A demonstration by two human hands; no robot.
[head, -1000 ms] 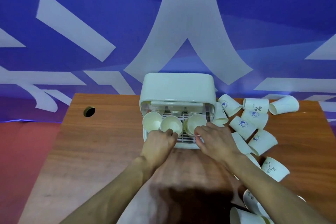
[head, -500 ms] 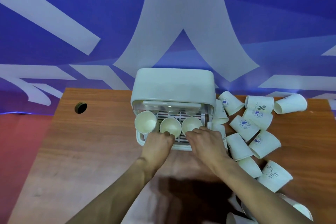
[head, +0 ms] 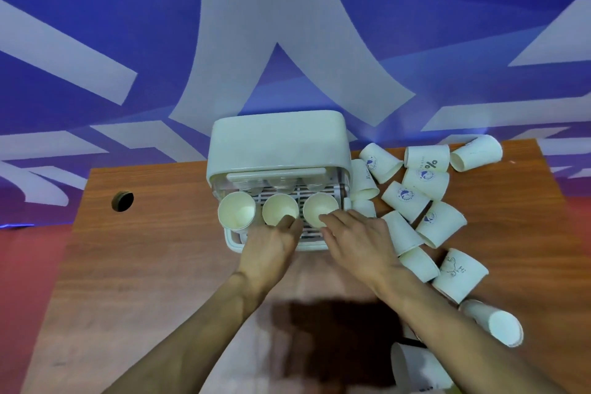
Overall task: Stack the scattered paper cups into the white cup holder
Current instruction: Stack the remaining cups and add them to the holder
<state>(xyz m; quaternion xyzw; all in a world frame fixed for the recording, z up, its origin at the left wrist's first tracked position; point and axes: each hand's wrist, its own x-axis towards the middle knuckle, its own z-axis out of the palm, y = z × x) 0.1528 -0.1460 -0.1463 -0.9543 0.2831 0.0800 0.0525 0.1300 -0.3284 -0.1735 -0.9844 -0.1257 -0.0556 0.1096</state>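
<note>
The white cup holder (head: 277,141) stands at the table's far edge, its lid raised over a slotted tray. Three paper cups stand upright in its front row: a left cup (head: 236,210), a middle cup (head: 279,208) and a right cup (head: 319,206). My left hand (head: 271,246) rests at the tray's front with fingertips on the middle cup's near rim. My right hand (head: 358,240) lies beside it, fingertips touching the right cup's rim. Several more paper cups (head: 425,182) lie scattered on their sides to the holder's right.
The wooden table (head: 153,265) has a round cable hole (head: 122,200) at the far left. A blue and white patterned floor lies beyond it. Loose cups (head: 499,326) reach down the right side to the near edge, one (head: 415,365) under my right forearm.
The view has tilted so the table sits lower and nearer. Both hands stay at the tray's front on the middle and right cups; the cups stand in the same row.
</note>
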